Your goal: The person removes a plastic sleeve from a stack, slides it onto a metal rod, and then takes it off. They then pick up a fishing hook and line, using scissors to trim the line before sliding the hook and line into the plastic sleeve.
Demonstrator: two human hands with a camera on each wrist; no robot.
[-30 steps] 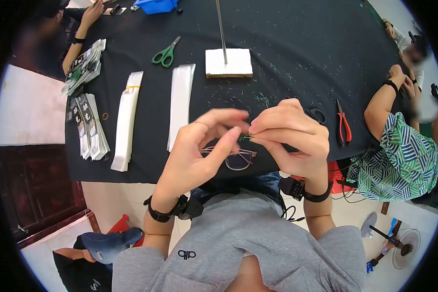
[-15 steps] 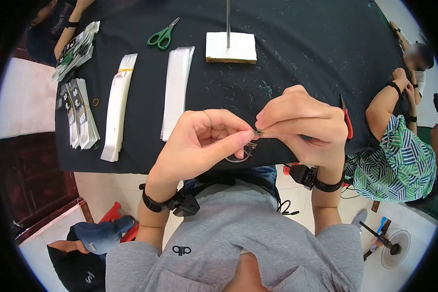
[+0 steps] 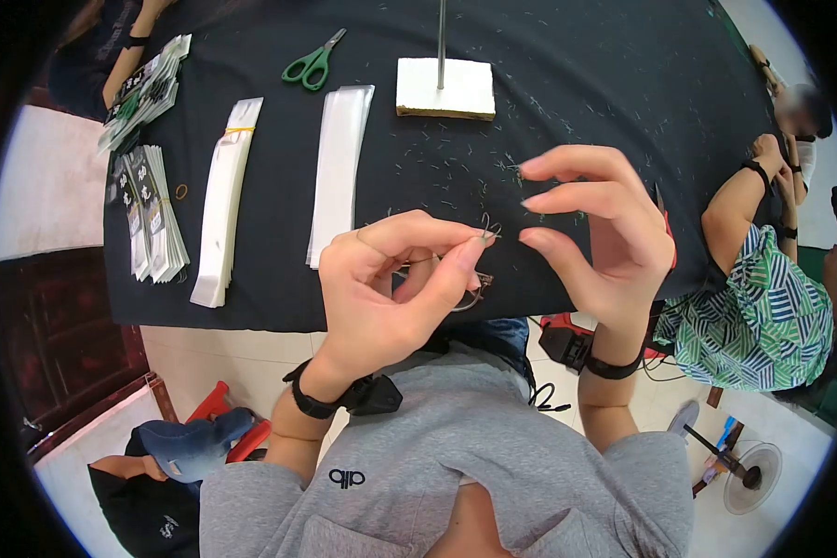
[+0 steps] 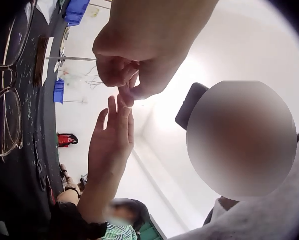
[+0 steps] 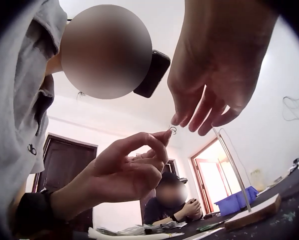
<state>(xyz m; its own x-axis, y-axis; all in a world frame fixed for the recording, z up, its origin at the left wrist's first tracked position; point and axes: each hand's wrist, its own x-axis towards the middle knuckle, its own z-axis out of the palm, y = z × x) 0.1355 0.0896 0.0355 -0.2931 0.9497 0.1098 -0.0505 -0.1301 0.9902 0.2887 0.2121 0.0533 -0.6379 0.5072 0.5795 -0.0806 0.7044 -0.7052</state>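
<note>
In the head view my left hand [image 3: 395,284] pinches small curved metal hooks [image 3: 489,226] between thumb and index finger; they also show in the right wrist view as thin hooks [image 5: 173,130] at the fingertips. My right hand [image 3: 609,232] is just to the right, its thumb and fingers spread apart, with nothing seen between them. Beneath the left hand, a pair of glasses [image 3: 471,296] lies on the table, partly hidden by the fingers.
On the black cloth [image 3: 567,56] stands a metal rod in a white block [image 3: 445,87]. Green-handled scissors [image 3: 312,67], long clear sleeves [image 3: 340,177], a banded stack [image 3: 226,205] and printed packets [image 3: 153,214] lie left. Red pliers [image 3: 668,237] are partly behind the right hand. Thread scraps are scattered around.
Both hands met at the fingertips half a second ago; now my right hand has let go and moved slightly away, its fingers spread. The hooks in my left hand show more clearly.
</note>
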